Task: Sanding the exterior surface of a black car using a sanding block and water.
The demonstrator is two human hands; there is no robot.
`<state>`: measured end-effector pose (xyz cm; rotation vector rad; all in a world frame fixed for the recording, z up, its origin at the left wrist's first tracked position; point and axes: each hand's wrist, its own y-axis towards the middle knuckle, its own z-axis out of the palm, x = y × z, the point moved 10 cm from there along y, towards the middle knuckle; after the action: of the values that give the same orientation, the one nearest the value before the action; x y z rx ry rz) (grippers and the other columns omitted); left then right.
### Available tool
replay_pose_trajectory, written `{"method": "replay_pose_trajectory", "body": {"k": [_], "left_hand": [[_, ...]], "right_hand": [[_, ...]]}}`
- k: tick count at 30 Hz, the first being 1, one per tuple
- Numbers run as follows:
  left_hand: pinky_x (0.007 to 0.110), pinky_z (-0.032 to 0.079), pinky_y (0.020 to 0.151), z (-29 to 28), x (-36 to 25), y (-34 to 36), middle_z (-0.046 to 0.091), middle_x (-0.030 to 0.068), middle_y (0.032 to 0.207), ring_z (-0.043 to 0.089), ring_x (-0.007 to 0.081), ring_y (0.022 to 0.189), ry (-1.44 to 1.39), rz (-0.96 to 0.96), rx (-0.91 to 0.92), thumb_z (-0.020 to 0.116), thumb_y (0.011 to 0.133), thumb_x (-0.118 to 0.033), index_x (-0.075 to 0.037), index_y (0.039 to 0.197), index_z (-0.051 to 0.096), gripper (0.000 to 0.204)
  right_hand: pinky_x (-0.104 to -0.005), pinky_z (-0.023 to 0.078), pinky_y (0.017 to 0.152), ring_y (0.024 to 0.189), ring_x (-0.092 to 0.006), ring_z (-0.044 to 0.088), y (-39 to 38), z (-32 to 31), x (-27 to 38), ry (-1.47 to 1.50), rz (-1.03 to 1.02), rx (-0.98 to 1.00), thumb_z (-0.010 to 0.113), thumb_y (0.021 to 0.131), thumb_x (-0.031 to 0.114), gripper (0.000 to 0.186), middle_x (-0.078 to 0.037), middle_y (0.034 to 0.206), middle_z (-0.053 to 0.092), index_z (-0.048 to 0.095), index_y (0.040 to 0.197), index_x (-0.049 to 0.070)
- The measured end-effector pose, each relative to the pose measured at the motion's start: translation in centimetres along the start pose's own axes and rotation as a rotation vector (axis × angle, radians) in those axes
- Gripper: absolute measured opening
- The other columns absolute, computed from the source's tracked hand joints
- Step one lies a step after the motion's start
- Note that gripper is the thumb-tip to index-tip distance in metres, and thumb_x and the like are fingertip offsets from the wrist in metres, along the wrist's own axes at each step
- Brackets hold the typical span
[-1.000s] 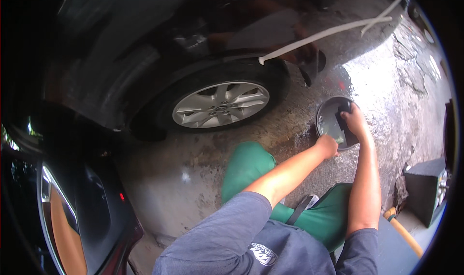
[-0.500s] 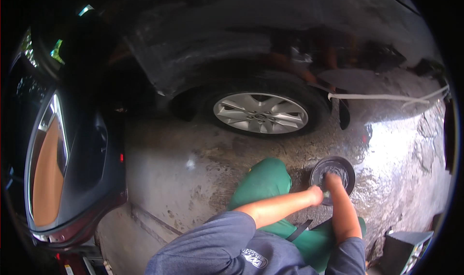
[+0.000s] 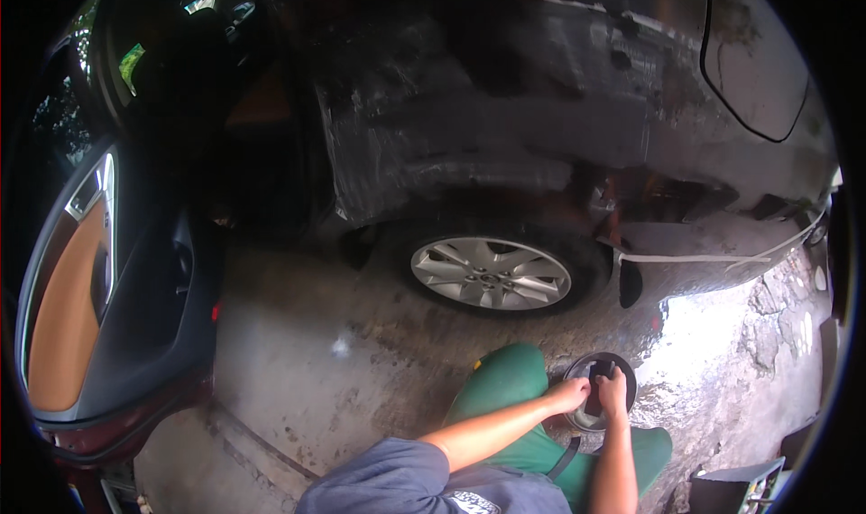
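Trousers, green and bent at the knees, lie nearest, and between the knees a round dark bucket rests on the wet floor. Inside its mouth is a dark block, its edge pinched in the closed grip of the right hand, while the left hand curls at the block's other side, whether pinching anything I cannot tell. Farther off are a silver wheel and the dark car body.
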<state>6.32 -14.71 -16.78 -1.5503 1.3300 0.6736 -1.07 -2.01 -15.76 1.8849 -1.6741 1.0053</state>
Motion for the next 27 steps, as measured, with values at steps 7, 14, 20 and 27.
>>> {"method": "replay_pose_trajectory", "body": {"k": [7, 14, 20, 27], "left_hand": [[0.031, 0.05, 0.063, 2.0, 3.7, 4.8, 0.065, 0.0029, 0.086, 0.061, 0.0134, 0.071, -0.54, -0.174, -0.008, 0.054, 0.104, -0.028, -0.008, 0.109, 0.063, 0.023], [0.04, 0.05, 0.089, 3.5, 3.8, 5.1, 0.063, 0.0051, 0.119, 0.063, 0.0194, 0.105, -0.728, -0.293, 0.19, 0.043, 0.103, -0.063, -0.018, 0.135, 0.054, 0.057], [0.037, 0.048, 0.093, 2.1, 3.7, 3.7, 0.071, 0.001, 0.112, 0.066, 0.016, 0.103, -0.85, -0.39, 0.106, 0.046, 0.097, -0.072, -0.017, 0.122, 0.067, 0.064], [0.034, 0.051, 0.076, 0.6, 4.1, 3.8, 0.062, -0.0028, 0.085, 0.063, 0.0147, 0.084, -0.887, -0.362, 0.04, 0.058, 0.1, -0.038, -0.019, 0.099, 0.063, 0.019]], "right_hand": [[-0.0442, 0.05, 0.09, 0.096, -0.0384, 0.066, -3.9, -1.5, 1.4, 0.383, 0.096, -0.204, 0.068, 0.083, 0.006, 0.024, -0.022, 0.101, 0.066, 0.063, 0.105, -0.003], [-0.0446, 0.049, 0.09, 0.1, -0.0405, 0.064, -4.1, -2.2, 1.3, 0.143, 0.006, -0.266, 0.07, 0.08, 0.01, 0.033, -0.022, 0.102, 0.066, 0.064, 0.109, -0.003], [-0.0383, 0.051, 0.085, 0.095, -0.0301, 0.069, -4.5, 0.4, 1.6, 0.451, 0.072, -0.04, 0.065, 0.083, 0.009, 0.033, -0.019, 0.1, 0.072, 0.064, 0.113, -0.003], [-0.0308, 0.047, 0.08, 0.085, -0.0162, 0.057, -5.6, -0.2, 5.2, 0.78, 0.169, 0.034, 0.057, 0.081, 0.008, 0.024, -0.004, 0.092, 0.063, 0.063, 0.104, 0.001]]}}
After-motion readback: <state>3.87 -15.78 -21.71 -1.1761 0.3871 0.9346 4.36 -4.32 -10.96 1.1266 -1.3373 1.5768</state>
